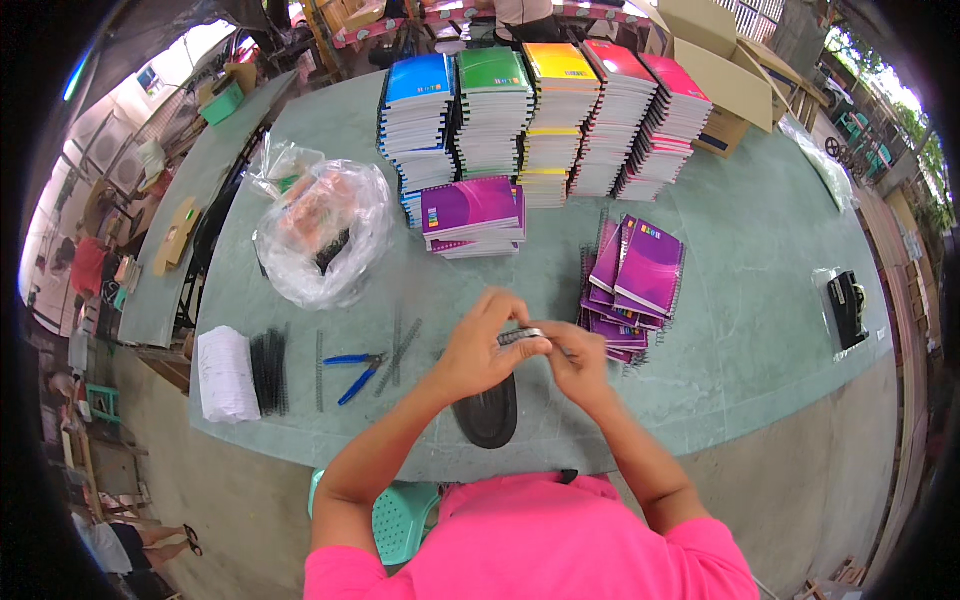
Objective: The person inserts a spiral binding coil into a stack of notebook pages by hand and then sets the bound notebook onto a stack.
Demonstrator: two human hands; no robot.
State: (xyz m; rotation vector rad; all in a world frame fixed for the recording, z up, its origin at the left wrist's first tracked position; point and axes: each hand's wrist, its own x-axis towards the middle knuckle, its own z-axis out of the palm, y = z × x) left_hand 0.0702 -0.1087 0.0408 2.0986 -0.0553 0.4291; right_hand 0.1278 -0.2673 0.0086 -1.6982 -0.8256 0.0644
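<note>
Over the near middle of the table, my left hand (484, 345) and my right hand (580, 368) meet with their fingers closed. Between them is a small grey-and-white banded item (520, 336); its kind is too small to make out. My left thumb and fingers pinch it, while the fingertips of my right hand press at its right end and are partly hidden. Just below the hands lies a dark, rounded flat object (486, 415) resembling a shoe sole. To the right sits a loose pile of purple spiral notebooks (648, 265).
Blue-handled cutting pliers (360, 374) lie left, beside loose black coils (270, 372) and a white roll (226, 375). A clear plastic bag (335, 235) stands behind. Tall notebook stacks (495, 120) line the back, with purple notebooks (472, 213) in front. A black device (848, 308) lies far right.
</note>
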